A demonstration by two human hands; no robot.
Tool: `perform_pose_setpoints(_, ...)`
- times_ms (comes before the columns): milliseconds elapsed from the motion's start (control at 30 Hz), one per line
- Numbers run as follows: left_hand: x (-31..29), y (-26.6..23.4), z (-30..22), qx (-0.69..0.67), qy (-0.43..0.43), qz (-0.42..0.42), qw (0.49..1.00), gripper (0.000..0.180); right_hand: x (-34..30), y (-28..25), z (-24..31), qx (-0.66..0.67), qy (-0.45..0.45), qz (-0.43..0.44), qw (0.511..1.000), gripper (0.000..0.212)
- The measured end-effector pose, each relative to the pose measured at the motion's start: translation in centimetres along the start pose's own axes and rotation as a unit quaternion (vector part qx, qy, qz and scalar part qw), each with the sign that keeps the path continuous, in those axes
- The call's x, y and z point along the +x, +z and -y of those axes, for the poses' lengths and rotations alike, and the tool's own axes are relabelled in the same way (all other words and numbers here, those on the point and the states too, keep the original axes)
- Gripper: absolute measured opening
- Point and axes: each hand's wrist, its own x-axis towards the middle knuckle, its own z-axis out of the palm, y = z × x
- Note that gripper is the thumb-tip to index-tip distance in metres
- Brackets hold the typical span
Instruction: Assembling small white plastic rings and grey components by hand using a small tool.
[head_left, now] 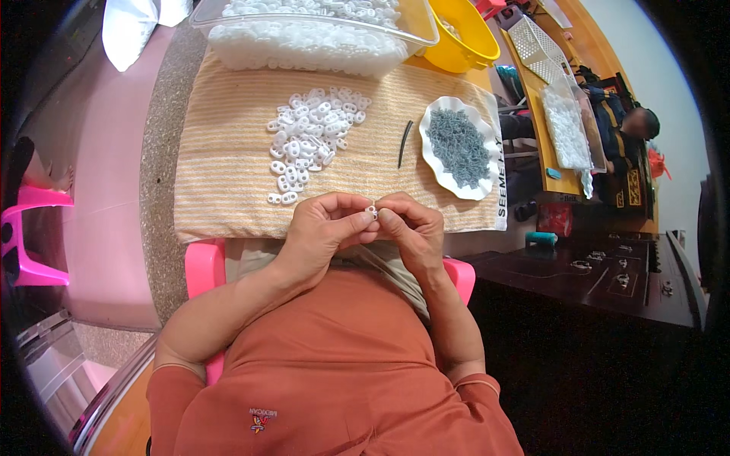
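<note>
Close to my body, at the near edge of the towel-covered table (228, 152), my two hands meet. Between the fingertips is a small white plastic piece (372, 213) with holes. My left hand (327, 228) pinches it from the left, and my right hand (412, 228) from the right. Most of the piece is hidden by the fingers. Beyond my hands lies a loose pile of white oval two-hole plastic pieces (315, 133). To the right, a white scalloped plate (437, 173) holds many small grey translucent parts (458, 147). A thin black stick-like piece (405, 144) lies beside the plate.
A clear plastic bin (414, 23) full of white pieces stands at the far edge, with a yellow basin (464, 45) beside it. Pink stools (38, 235) are at the left. Another person (627, 121) sits at the right near a second bin (566, 129).
</note>
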Motion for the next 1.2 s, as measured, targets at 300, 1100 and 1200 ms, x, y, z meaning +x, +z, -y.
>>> perform_pose_setpoints(300, 0.13, -0.17, 0.11, 0.007, 0.001, 0.003, 1.0, 0.016, -0.02, -0.08, -0.45, -0.008, -0.007, -0.017, 1.0, 0.011)
perform_pose_setpoints(1100, 0.12, -0.22, 0.53, 0.026, 0.013, -0.005, 1.0, 0.015, 0.01, -0.25, -0.3, -0.087, -0.021, 0.006, 0.996, 0.008)
perform_pose_setpoints(1200, 0.02, -0.2, 0.81, 0.025, 0.031, -0.008, 0.999, 0.018, -0.05, -0.18, -0.52, -0.111, -0.026, 0.006, 0.994, 0.008)
